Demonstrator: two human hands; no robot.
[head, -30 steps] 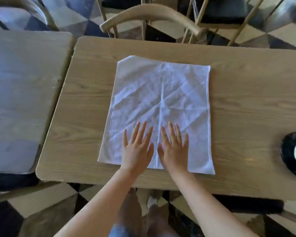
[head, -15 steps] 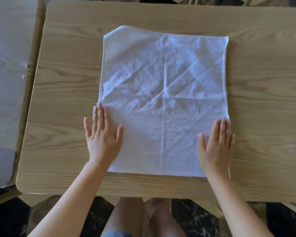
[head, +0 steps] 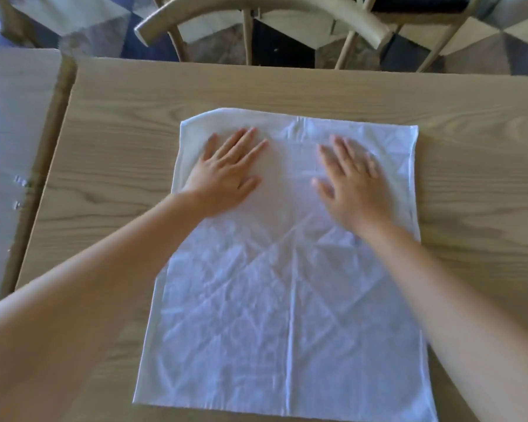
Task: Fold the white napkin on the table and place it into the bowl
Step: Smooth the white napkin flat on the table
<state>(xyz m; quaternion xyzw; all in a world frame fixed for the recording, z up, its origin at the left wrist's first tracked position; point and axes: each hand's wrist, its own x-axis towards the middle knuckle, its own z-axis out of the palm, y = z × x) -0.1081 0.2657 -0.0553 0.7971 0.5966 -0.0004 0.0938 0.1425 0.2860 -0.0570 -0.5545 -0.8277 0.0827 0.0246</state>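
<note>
From where I sit, the second pale wood-grain table [head: 9,141] at the far left matters little; the work is all on the light oak-patterned table [head: 470,178] in front of me, with a curved bentwood chair [head: 256,7] beyond its far edge. My left hand [head: 226,175] lies flat, fingers spread and palm down, on the far-left part of the thin white square cloth napkin [head: 287,315], just inside its left hem. The napkin itself is spread open in a single layer across the middle of the table, its near edge close to the table's lip, crossed by old creases and one long seam-like fold line. My right hand [head: 354,184] is likewise spread and pressed flat on the far-right part; neither pinches anything. I judge the cloth light, limp and apt to slide on this smooth top, so I would take it by the two far corners, thumb beneath. No bowl is in view.
</note>
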